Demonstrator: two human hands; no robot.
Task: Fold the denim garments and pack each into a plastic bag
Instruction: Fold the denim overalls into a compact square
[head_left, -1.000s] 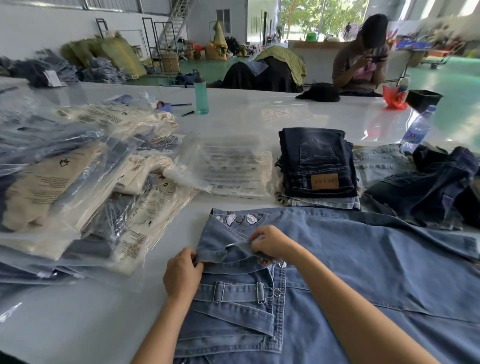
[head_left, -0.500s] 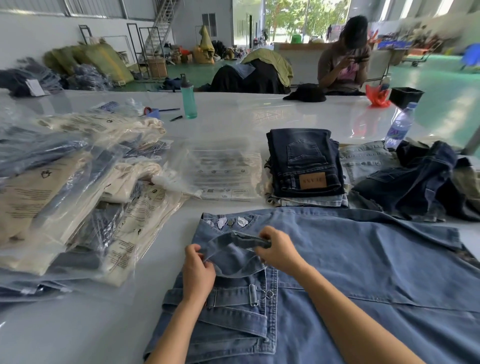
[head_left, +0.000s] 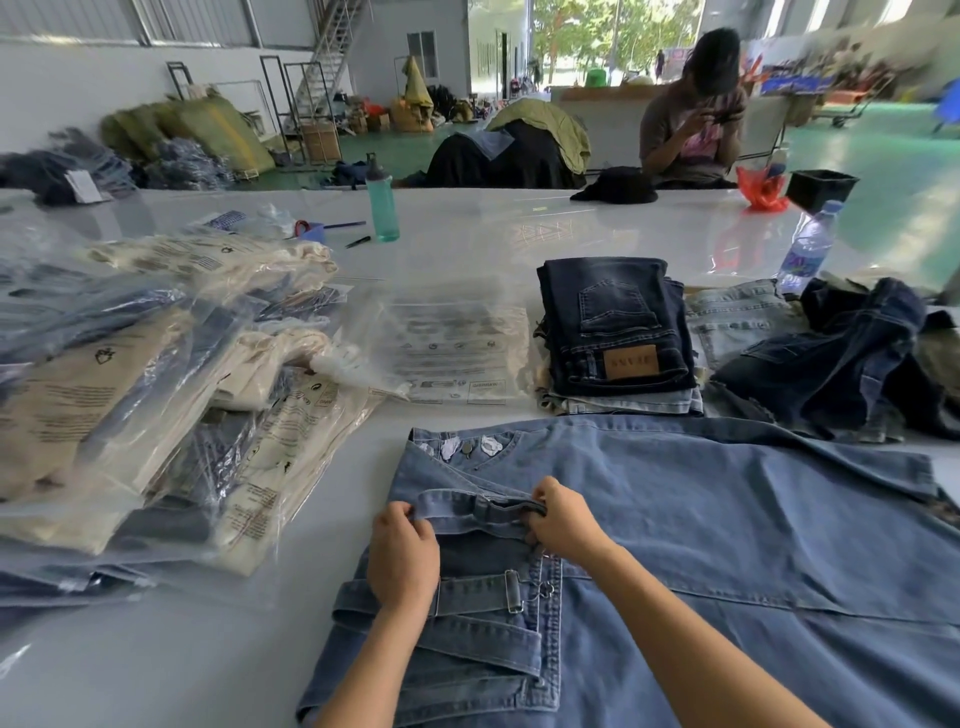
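Two hands at lower centre pinch one denim strap (head_left: 475, 506), its long axis running left–right across the frame: our left hand (head_left: 402, 553) holds the left end between curled thumb and fingers, our right hand (head_left: 563, 525) clamps the right end, both equally near. The strap lies atop the light-blue denim garment (head_left: 727, 545) spread over the white table (head_left: 156, 665). Mid-frame, printed plastic bags (head_left: 452, 353) carry illegible text; the folded dark jeans (head_left: 618, 327) bear a leather patch we cannot read.

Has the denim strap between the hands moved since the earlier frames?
Yes. The denim strap, earlier a slack loop, is now pulled straight, level across the garment, below the metal buttons.
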